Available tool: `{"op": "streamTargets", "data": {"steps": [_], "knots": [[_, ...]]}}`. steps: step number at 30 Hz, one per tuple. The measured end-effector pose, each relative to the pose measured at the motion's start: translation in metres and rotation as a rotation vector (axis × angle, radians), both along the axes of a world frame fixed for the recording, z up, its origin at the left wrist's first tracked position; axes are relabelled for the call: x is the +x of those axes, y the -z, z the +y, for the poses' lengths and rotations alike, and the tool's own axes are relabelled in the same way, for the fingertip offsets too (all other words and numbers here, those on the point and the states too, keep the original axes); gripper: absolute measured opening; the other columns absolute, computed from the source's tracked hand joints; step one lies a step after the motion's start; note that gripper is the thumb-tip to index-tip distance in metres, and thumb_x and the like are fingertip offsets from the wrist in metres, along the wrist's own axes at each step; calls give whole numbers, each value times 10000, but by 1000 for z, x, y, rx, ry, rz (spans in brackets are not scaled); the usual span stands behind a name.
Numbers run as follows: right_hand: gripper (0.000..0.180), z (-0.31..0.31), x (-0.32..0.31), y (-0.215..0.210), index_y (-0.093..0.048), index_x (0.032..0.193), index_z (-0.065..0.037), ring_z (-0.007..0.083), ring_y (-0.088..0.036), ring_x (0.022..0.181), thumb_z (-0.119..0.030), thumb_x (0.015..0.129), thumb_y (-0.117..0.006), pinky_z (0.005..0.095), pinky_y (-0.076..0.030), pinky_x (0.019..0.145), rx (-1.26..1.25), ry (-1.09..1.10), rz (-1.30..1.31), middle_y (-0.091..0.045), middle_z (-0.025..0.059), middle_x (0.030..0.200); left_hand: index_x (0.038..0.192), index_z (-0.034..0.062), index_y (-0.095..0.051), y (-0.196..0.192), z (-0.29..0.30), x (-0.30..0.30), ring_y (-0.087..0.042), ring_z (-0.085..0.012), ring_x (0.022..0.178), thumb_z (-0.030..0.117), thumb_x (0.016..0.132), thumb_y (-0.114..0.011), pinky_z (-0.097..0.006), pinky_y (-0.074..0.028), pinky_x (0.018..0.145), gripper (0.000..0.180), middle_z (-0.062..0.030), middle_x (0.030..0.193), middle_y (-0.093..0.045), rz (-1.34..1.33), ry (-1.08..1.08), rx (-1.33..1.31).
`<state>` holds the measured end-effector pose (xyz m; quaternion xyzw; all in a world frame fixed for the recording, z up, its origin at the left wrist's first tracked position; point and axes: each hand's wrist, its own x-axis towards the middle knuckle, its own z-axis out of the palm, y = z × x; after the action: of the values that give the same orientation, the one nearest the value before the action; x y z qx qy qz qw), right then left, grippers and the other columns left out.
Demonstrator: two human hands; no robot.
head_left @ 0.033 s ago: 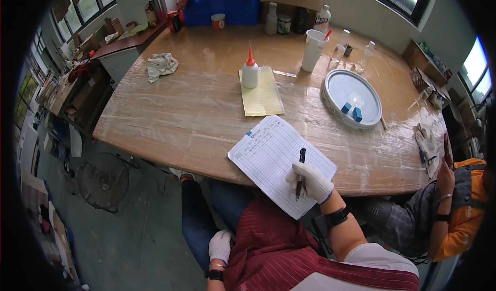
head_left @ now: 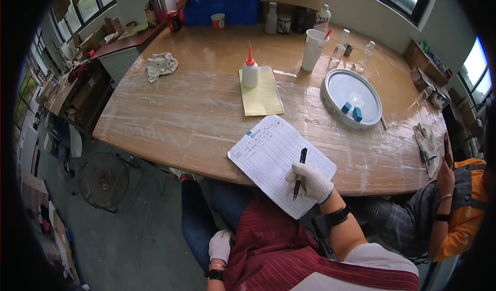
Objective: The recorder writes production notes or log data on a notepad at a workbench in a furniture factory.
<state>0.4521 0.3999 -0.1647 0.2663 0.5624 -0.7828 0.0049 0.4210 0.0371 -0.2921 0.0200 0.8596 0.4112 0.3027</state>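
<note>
My right hand (head_left: pixel 312 181), in a white knit glove, is closed around a black pen (head_left: pixel 303 158). The pen stands tilted over the lower part of a gridded paper sheet (head_left: pixel 274 146), its point close to the paper. Handwriting fills the sheet's upper left rows. The sheet, with a blue clip (head_left: pixel 250 134) on its left edge, overhangs the table's front edge above my lap. My left hand (head_left: pixel 220 246), also gloved, rests on my thigh beside the dark red apron (head_left: pixel 279 239); its fingers are too hidden to read.
On the plastic-covered table (head_left: pixel 170 115) are a red-tipped squeeze bottle (head_left: pixel 250 75) on yellow paper (head_left: pixel 261 101), a round lid (head_left: pixel 356 92) bearing blue blocks (head_left: pixel 357 114), a white cup (head_left: pixel 313 52) and a rag (head_left: pixel 161 66). Another person (head_left: pixel 467 203) sits at right; a fan (head_left: pixel 103 182) stands left.
The pen's lower end has shifted very slightly left, with a small tilt of my right hand. Everything else stays as it was.
</note>
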Motion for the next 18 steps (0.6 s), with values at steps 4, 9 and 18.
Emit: {"op": "streamTargets", "data": {"steps": [4, 9, 18], "knots": [[433, 2, 3, 5, -672, 824, 20, 173, -540, 443, -377, 954, -555, 259, -393, 385, -148, 55, 38, -627, 111, 637, 1091, 28, -698, 1, 1, -1, -666, -360, 941, 352, 911, -537, -393, -501, 830, 404, -197, 1016, -705, 53, 33, -33], [443, 10, 7, 12, -685, 852, 18, 196, -579, 486, -386, 960, -540, 275, -437, 411, -261, 120, 133, -653, 116, 689, 1092, 29, -698, 1, 0, 1, -664, -365, 949, 352, 912, -536, -395, -500, 837, 404, -199, 1024, -703, 37, 24, -29], [387, 6, 7, 12, -663, 1028, 44, 251, -622, 613, -312, 977, -520, 383, -539, 644, -575, 148, 248, -660, 127, 727, 1092, 33, -703, -2, 1, 1, -654, -377, 987, 344, 914, -533, -395, -499, 862, 397, -200, 1054, -700, -11, -40, -9]]}}
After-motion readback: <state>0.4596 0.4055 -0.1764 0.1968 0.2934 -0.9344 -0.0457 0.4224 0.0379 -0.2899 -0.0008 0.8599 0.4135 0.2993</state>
